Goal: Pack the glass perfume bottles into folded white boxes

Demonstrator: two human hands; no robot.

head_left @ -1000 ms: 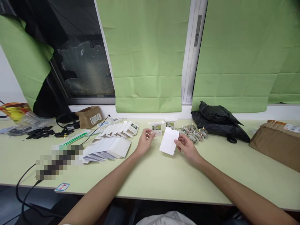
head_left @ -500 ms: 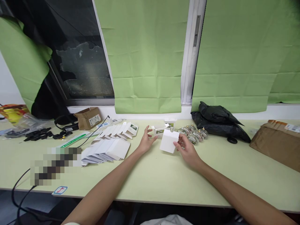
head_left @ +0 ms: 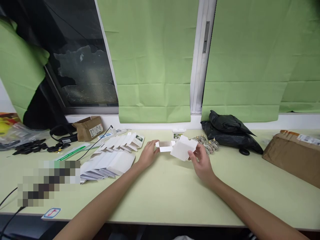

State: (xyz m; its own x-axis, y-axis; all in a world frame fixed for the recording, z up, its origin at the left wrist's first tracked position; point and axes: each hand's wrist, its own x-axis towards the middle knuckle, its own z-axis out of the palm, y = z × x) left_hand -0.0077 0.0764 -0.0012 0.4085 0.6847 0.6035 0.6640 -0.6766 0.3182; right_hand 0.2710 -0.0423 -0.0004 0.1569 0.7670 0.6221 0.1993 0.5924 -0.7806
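My left hand [head_left: 148, 155] is closed on the left end of a small white carton [head_left: 166, 145], whose open mouth and flaps face me. In my right hand [head_left: 202, 161], a white folded card [head_left: 183, 148] is pinched between thumb and fingers, tilted, just right of the carton. The card hides whatever may lie behind it. Beyond the card sits a group of clear, rounded items with gold-coloured tops [head_left: 211, 145]. Another small white carton [head_left: 178, 134] with a green picture stands behind my hands.
Left of my hands lie rows of flattened white cartons [head_left: 110, 163]. Farther left are an open brown box [head_left: 88, 129], cables and black parts [head_left: 32, 146]. Black plastic bags [head_left: 230, 131] and a large brown parcel [head_left: 295, 153] occupy the right side.
My left hand has gone from spread fingers to a hold on the carton, which now turns its open end toward me. The card in my right hand has tilted, and a metallic cap above it no longer shows.
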